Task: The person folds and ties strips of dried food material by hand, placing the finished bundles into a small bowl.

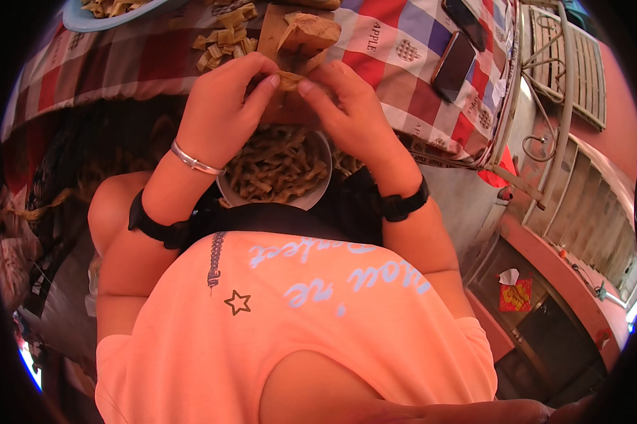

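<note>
My left hand (pixel 228 100) and my right hand (pixel 347 103) pinch a small yellowish-brown strip (pixel 289 81) between thumbs and fingers, stretched across from one to the other. It looks like a dried plant or food strip; its exact kind is unclear. The strip is above the near end of a wooden board (pixel 289 114). On that board, just beyond my fingers, is a brown block-like piece (pixel 314 33). Below my hands, a round bowl (pixel 326 180) holds many twisted brown strips (pixel 276 164). A heap of short folded pieces (pixel 225 42) lies left of the board.
A checked tablecloth (pixel 371 69) covers the table. Two phones, one nearer (pixel 455 66) and one farther (pixel 465 24), lie at its right. A light-blue basin (pixel 111 21) with more pieces is at far left. A metal frame (pixel 562 106) borders the table's right side.
</note>
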